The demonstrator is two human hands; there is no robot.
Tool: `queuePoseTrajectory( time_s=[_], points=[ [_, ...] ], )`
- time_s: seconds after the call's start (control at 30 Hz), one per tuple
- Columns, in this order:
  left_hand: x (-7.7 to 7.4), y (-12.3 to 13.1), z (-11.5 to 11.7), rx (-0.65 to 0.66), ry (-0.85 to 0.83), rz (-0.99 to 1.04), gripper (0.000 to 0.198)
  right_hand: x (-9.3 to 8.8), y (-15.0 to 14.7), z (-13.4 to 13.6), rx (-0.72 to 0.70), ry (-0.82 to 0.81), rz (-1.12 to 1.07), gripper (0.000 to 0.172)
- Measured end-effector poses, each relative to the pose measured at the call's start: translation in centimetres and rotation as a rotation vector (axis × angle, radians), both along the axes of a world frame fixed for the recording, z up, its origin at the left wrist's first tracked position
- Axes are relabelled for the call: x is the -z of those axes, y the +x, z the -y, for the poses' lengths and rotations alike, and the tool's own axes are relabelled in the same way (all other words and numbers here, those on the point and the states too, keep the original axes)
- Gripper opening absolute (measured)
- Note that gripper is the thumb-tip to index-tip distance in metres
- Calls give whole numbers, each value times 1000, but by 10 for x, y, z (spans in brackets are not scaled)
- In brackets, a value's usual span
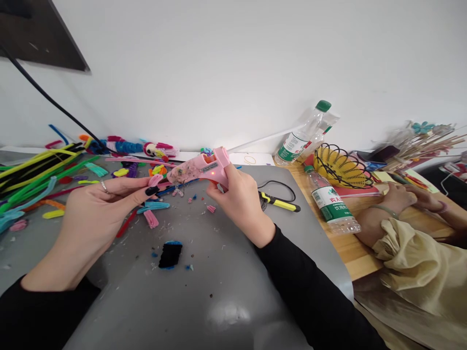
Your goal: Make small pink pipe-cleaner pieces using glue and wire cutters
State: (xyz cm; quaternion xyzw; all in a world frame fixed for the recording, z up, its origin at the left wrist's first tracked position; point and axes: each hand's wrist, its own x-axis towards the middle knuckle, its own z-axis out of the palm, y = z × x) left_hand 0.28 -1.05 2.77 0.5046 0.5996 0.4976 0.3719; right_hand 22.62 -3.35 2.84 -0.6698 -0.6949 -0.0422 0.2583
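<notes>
My right hand (242,199) is wrapped round the handle of a pink glue gun (200,170), whose small orange light glows. Its nozzle, crusted with dried glue, points left toward my left hand (98,218). Between thumb and forefinger, my left hand pinches a small pink fuzzy pipe cleaner piece (155,180) close to the nozzle; whether they touch I cannot tell. Below lies another pink piece (151,219), beside a folded light-blue pipe cleaner (156,205). A black fuzzy rectangle with blue edges (170,255) rests on the grey mat nearer to me.
Bundled pipe cleaners (40,170) spread across the left of the grey mat (219,291). Yellow-handled pliers (280,201) lie right of my hand. Plastic bottles (332,204), a yellow wire basket (339,167) and another person's hands (399,198) are on the wooden table at right.
</notes>
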Motion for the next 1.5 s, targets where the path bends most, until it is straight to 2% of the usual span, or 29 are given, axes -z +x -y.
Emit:
queuePoseTrajectory(
  time_s=[0.2, 0.4, 0.63, 0.87, 1.07, 1.2, 1.33, 1.5],
  points=[
    [0, -2, -1, 30, -19, 2, 32, 0, 2, 0, -3, 4, 11, 31],
    [5, -5, -4, 24, -34, 37, 36, -1, 3, 0, 29, -14, 20, 16],
    [12, -11, -7, 24, -16, 9, 38, 0, 3, 0, 27, -8, 12, 11],
    [8, -10, -7, 19, 8, 2, 34, 3, 5, -1, 27, 28, 17, 16],
    [14, -12, -10, 33, 8, 43, 36, 3, 7, -2, 29, 46, 21, 25],
    [12, -11, -10, 13, -25, 30, 36, 2, 7, -2, 44, 36, 10, 29],
    [9, -11, -9, 12, -34, 39, 37, 1, 7, -2, 46, 29, 1, 28],
    [13, -14, -10, 29, -28, 84, 40, 1, 7, -2, 73, 5, -6, 26]
  ],
)
